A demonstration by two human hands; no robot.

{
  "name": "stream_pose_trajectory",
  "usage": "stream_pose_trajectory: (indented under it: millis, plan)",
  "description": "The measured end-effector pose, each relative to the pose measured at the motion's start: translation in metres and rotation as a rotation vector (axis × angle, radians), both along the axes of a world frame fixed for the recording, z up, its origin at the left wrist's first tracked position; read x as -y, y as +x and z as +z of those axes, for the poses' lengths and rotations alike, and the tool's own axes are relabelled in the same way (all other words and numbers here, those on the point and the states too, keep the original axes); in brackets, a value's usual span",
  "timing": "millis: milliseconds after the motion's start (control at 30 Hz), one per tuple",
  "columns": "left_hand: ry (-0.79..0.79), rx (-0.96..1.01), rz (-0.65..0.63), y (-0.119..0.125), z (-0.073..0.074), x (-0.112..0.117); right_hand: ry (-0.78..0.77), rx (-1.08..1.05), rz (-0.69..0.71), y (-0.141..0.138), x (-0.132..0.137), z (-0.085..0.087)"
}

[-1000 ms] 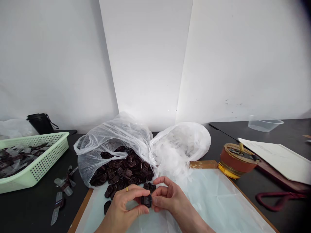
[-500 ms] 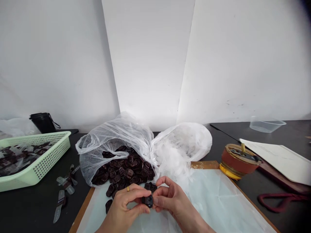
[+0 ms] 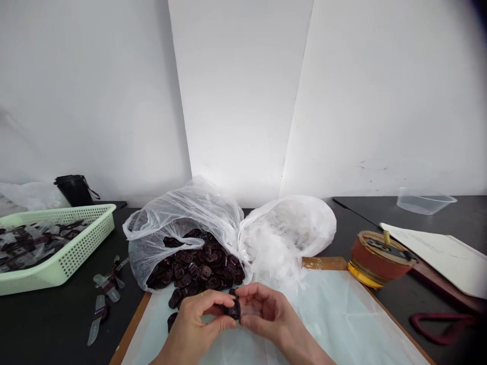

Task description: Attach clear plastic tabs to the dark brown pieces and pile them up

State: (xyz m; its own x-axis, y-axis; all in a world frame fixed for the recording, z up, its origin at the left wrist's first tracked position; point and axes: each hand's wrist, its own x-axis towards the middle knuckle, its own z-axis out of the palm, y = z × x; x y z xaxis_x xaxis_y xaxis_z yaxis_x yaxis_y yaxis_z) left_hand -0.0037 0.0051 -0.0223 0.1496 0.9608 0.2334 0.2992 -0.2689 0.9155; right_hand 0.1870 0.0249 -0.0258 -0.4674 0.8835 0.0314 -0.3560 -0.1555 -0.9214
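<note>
Both my hands meet over the white-sheeted board, holding a dark brown slotted plastic buckle (image 3: pixel 234 309) between their fingertips. My left hand (image 3: pixel 194 319) pinches it from the left, and my right hand (image 3: pixel 264 314) pinches it from the right. A transparent strip (image 3: pixel 247 310) seems to lie against my right fingers, though it is hard to tell. Just beyond my hands, an open white plastic bag (image 3: pixel 167 228) spills a heap of similar buckles (image 3: pixel 201 271). Loose buckles (image 3: pixel 175 298) lie on the board next to my left hand.
A pale green perforated basket (image 3: pixel 79 253) of buckles stands at left, with strapped pieces (image 3: pixel 102 288) on the black table (image 3: pixel 49 324) beside it. At right are a crumpled bag (image 3: pixel 289 233), a red-and-gold tin (image 3: pixel 378 261), paper (image 3: pixel 433 256), a transparent tub (image 3: pixel 426 203) and a dark red cord (image 3: pixel 441 327).
My hands have drawn closer together and turned the buckle, which is now more hidden by my fingers. The whole scene has shifted slightly right in view.
</note>
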Motion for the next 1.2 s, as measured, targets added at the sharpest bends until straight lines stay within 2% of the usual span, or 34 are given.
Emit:
stream_pose_trajectory:
  millis: [100, 267, 733, 1033, 1200]
  plan:
    - [-0.026, -0.019, 0.012, 0.001, 0.001, -0.001, 0.035, 0.046, -0.025, -0.003, 0.002, -0.003]
    - [-0.111, -0.014, -0.073, 0.001, 0.006, 0.0, 0.066, 0.172, -0.044, 0.0, -0.002, -0.006]
    - [-0.165, 0.108, -0.102, 0.001, 0.002, 0.0, 0.171, 0.211, -0.068, -0.002, -0.003, -0.013]
    - [-0.074, 0.134, -0.078, 0.002, 0.001, -0.001, 0.16, 0.231, -0.089, -0.005, -0.001, -0.011]
    - [0.061, -0.049, -0.064, 0.0, 0.009, 0.001, 0.165, 0.318, -0.139, -0.006, 0.002, -0.01]
